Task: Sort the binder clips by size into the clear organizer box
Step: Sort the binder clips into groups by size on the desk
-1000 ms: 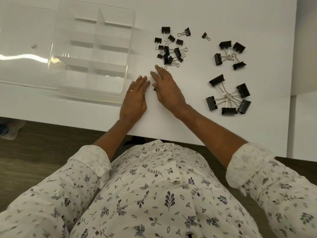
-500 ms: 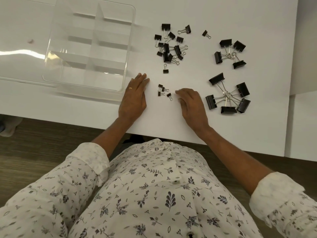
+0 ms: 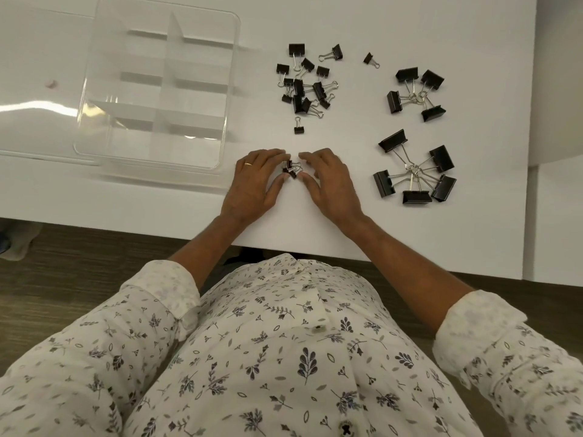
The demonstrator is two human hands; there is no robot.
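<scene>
Tiny clips (image 3: 291, 169) near the surface's front edge are cupped between left hand (image 3: 256, 184) and right hand (image 3: 331, 181), fingers curled, none pinched. They should be gathered tightly before lifting. The organizer box (image 3: 151, 152) is unfilled.

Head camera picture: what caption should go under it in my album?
Both hands, left hand and right hand, gather tiny binder clips beside an empty clear organizer box.

tiny clips (image 3: 291, 170): partly hidden between the fingers, number unclear
organizer lid (image 3: 34, 121): cut off at left edge
small pile (image 3: 304, 86): overlapping, count unclear
</scene>
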